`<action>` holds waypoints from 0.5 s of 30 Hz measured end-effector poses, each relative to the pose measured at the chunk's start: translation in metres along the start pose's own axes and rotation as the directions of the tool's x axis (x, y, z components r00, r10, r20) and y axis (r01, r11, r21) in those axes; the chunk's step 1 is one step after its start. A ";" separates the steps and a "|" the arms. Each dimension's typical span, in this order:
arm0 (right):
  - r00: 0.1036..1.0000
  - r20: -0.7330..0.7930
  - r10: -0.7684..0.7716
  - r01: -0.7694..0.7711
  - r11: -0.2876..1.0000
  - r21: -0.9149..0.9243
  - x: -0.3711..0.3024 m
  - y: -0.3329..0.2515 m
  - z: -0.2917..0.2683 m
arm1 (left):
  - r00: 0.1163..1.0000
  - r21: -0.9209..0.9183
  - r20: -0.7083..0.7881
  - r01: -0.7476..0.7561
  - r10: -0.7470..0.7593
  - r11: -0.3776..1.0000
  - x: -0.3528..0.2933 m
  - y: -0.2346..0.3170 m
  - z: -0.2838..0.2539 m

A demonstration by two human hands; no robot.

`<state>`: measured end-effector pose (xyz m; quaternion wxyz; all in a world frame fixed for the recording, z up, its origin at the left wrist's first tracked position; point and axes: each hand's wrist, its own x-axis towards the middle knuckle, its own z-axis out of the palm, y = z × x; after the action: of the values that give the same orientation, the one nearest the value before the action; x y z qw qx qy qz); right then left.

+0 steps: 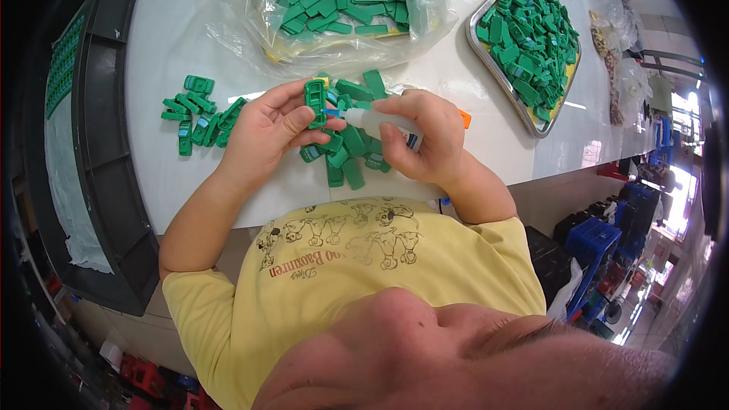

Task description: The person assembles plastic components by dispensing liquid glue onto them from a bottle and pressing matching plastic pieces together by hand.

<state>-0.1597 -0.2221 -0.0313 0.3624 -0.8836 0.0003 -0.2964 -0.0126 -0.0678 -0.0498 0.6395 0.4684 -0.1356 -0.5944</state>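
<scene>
My left hand (262, 129) pinches a green plastic toy car shell (315, 97) upright between thumb and fingers, its hollow side showing. My right hand (427, 137) is closed round a small whitish squeeze bottle (366, 119), whose blue nozzle (332, 112) points left and meets or nearly meets the shell's edge. An orange piece (465, 118) sticks out beyond the right hand; I cannot tell what it belongs to. Beneath both hands lies a loose pile of green parts (351, 144), flat pieces and car shells. Left of my left hand, several green toy cars (199, 83) rest in a cluster.
A clear plastic bag (429, 15) full of flat green pieces lies open at the far side of the white table (163, 38). At the far right stands a metal tray (480, 49) heaped with green parts. A dark crate rack (102, 144) borders the table's left edge.
</scene>
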 end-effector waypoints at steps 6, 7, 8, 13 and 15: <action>0.987 -0.021 0.162 -0.160 0.984 0.076 -0.003 -0.004 -0.002 | 0.999 -0.033 0.026 -0.024 0.025 0.999 0.000 -0.004 -0.003; 0.987 -0.020 0.162 -0.160 0.984 0.076 -0.004 -0.004 -0.002 | 0.999 -0.049 0.038 -0.029 0.031 0.998 0.000 -0.005 -0.004; 0.983 -0.040 0.181 -0.178 0.981 0.080 -0.004 -0.004 -0.002 | 0.999 -0.049 0.038 -0.029 0.031 0.998 0.000 -0.004 -0.004; 0.968 -0.072 0.241 -0.235 0.968 0.083 -0.006 -0.003 -0.002 | 0.998 -0.053 0.049 -0.025 0.027 0.998 0.000 -0.004 -0.005; 0.967 -0.089 0.238 -0.230 0.969 0.089 -0.006 -0.003 -0.002 | 0.999 -0.051 0.045 -0.028 0.031 0.998 0.000 -0.003 -0.005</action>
<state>-0.1660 -0.2199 -0.0315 0.4286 -0.8468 0.1110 -0.2947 -0.0113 -0.0656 -0.0550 0.6566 0.4365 -0.1419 -0.5985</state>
